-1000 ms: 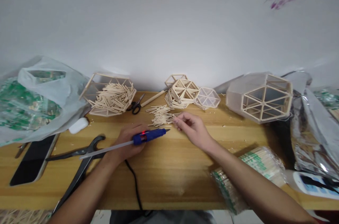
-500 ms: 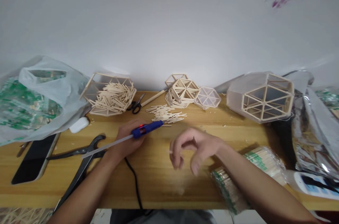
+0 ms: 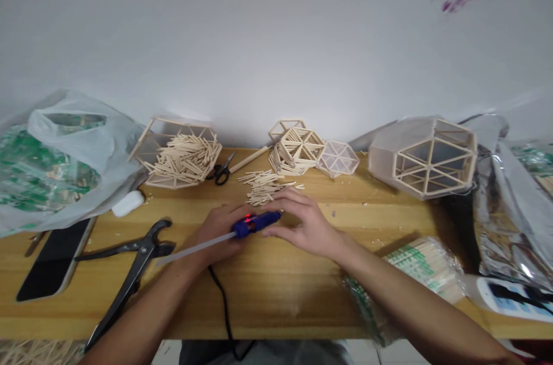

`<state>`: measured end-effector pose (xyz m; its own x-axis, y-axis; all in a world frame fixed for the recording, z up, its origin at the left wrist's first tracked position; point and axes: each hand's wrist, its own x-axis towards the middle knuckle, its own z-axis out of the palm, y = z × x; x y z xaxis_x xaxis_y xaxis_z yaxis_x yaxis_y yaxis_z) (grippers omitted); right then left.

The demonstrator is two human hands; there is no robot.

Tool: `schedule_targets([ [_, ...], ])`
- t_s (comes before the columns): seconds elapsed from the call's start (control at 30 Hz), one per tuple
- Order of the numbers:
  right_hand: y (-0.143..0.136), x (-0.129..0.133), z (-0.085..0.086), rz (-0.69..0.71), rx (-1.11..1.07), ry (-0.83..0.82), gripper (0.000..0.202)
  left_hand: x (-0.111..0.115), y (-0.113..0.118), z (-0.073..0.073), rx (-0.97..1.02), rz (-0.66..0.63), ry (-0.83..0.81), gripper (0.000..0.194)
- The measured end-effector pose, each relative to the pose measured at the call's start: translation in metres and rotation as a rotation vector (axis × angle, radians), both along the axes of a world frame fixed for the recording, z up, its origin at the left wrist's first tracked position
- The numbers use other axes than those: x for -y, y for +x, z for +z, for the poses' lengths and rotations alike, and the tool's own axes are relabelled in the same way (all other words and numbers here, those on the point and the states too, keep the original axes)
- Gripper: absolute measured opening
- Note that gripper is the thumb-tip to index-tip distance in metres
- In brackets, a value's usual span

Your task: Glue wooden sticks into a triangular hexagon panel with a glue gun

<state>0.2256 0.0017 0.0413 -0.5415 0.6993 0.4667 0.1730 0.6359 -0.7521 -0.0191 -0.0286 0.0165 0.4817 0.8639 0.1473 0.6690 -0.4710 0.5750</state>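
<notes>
A blue glue gun [image 3: 254, 223] with a red light and a pale glue stick at its rear is in my left hand [image 3: 218, 235], its nozzle pointing right. My right hand [image 3: 305, 221] is beside the nozzle, thumb and fingers apart, fingertips near the small pile of short sticks [image 3: 261, 185]. Whether anything thin lies between those fingers is too small to tell. Behind are stacked wooden hexagon frames [image 3: 298, 152] and a paper-covered hexagon [image 3: 339, 158]. A black cord hangs below the gun.
Left: a stick-filled frame [image 3: 184, 160], scissors [image 3: 222, 172], large pliers [image 3: 144, 250], a phone [image 3: 56, 261] and a plastic bag [image 3: 116, 146]. Right: a hexagonal lantern-like frame [image 3: 427, 166], packed sticks [image 3: 427, 267], a power strip [image 3: 514, 299] and a silver bag [image 3: 501, 227].
My left hand has shifted slightly right with the glue gun. My right hand has moved up and left, to the nozzle and the small stick pile.
</notes>
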Motion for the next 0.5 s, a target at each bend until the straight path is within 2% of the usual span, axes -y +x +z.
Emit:
schedule_targets([
  [0.13,-0.001,-0.001,0.000,0.068,0.008,-0.113,0.027,0.004,0.002,-0.004,0.079,-0.098,0.028,0.029],
  [0.27,0.001,-0.002,0.004,0.101,-0.027,-0.237,0.023,0.005,-0.003,-0.010,0.094,-0.081,0.086,0.037],
  [0.5,0.003,-0.002,0.008,0.096,-0.035,-0.268,0.020,0.004,-0.006,-0.014,0.121,-0.054,0.109,0.042],
])
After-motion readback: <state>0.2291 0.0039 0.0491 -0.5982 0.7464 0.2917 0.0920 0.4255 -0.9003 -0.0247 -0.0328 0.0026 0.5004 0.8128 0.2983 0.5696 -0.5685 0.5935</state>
